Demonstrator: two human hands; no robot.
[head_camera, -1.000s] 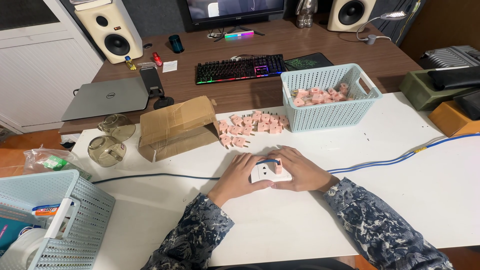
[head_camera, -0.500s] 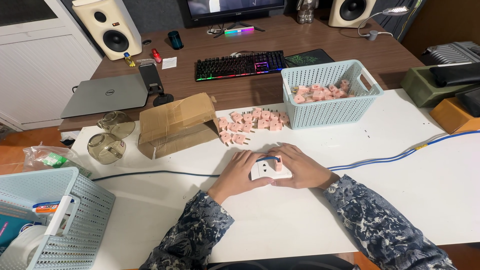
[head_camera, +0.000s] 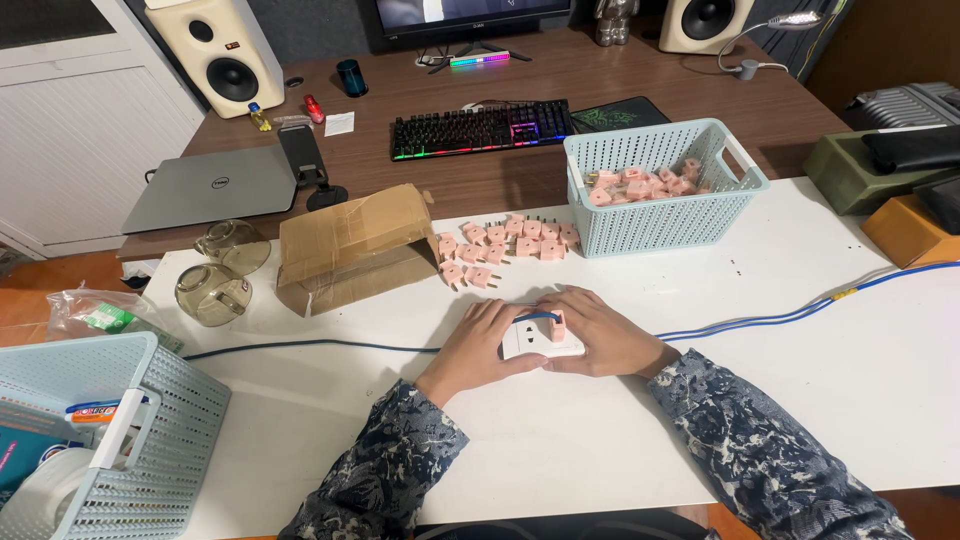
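Squarely between both hands' curled fingers (head_camera: 520, 322), white socket block (head_camera: 530, 343) with pink plug (head_camera: 557, 327), gripped from either side.

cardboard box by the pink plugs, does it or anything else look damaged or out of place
The cardboard box lies tipped on its side, crumpled, with wrinkled tape. Pink plugs sit loose on the white table beside the blue basket. Nothing else stands out.

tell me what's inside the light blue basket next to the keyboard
The light blue basket holds a heap of small pink plug adapters, seen over its rim. How deep the heap goes, and anything beneath it, is covered by the top pieces and the basket's wall.
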